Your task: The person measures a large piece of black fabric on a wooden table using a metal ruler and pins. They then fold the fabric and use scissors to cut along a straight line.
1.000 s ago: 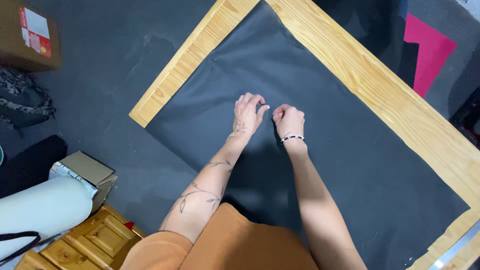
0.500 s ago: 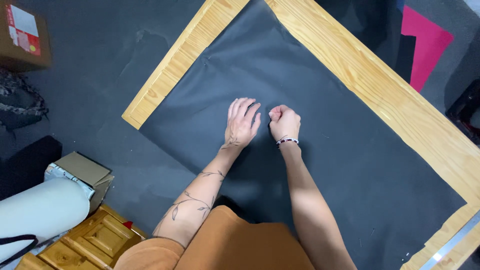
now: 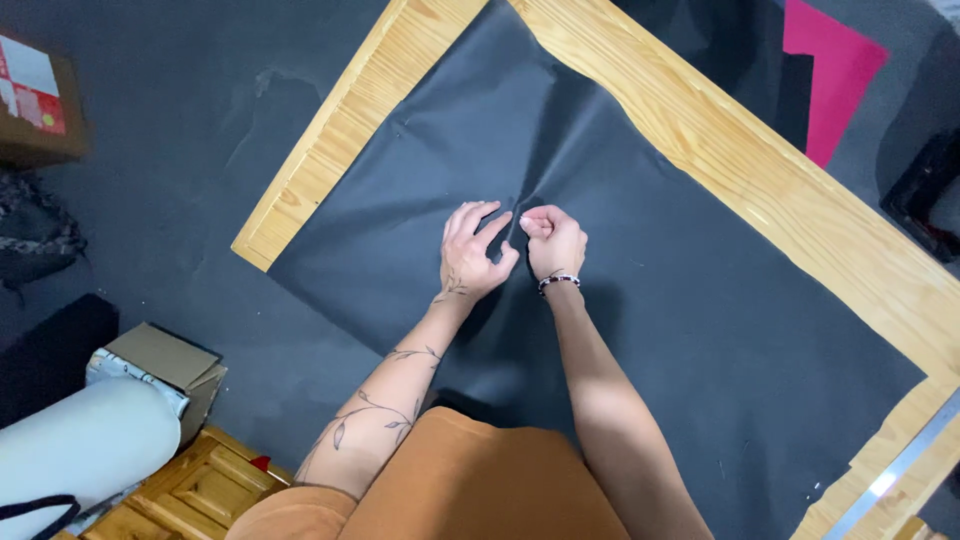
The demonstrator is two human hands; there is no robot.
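Near middle of black sheet [image 3: 700, 330] inside wooden frame [image 3: 720, 150]: left hand [image 3: 472, 252] presses flat, fingers spread; right hand [image 3: 553, 238] pinches raised fold.

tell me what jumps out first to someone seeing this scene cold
Two bare hands meet at the middle of a big black sheet: the left hand spread flat, the right hand a fist pinching up a crease. A pale wooden frame borders the sheet at left and top right, with a bright pink shape beyond it.

Both arms reach forward — left hand [image 3: 472, 255] spread flat with fingers curling, right hand [image 3: 553, 238] fisted just beside it.
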